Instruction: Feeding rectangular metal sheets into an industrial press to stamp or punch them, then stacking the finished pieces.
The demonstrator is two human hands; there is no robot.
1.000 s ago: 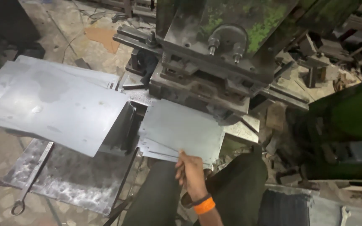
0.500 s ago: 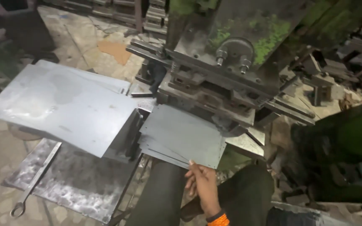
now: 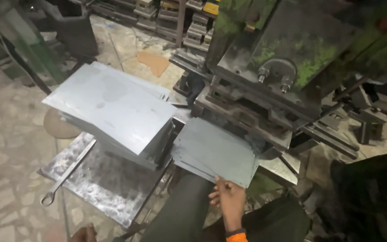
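Spanner (image 3: 66,174): long, slim, bare steel, ring end nearest the floor; lies diagonally on the left part of a low metal table (image 3: 108,188) whose top is mottled, dull and scuffed.

Left hand (image 3: 85,234): only knuckles show at the bottom edge, just below the table's near corner; whether it grips anything cannot be told.

Tall stack of sheets (image 3: 113,105): flat, rectangular, grey galvanised-looking metal, smooth with faint smudges; rests on the table's far side, top sheets fanned slightly out of line.

Small stack of sheets (image 3: 213,150): thinner pile of similar rectangular grey plates, matte, edges staggered; lies just right of the tall stack, its far edge pushed under the press, its near corner overhanging the person's lap.

Right hand (image 3: 228,201): palm down, fingers spread, fingertips touching the near edge of the small stack; not closed around it. Orange band at the wrist.

Press (image 3: 283,71): heavy, blocky iron machine, worn green paint, greasy dark steel, two bolts on a round plate.
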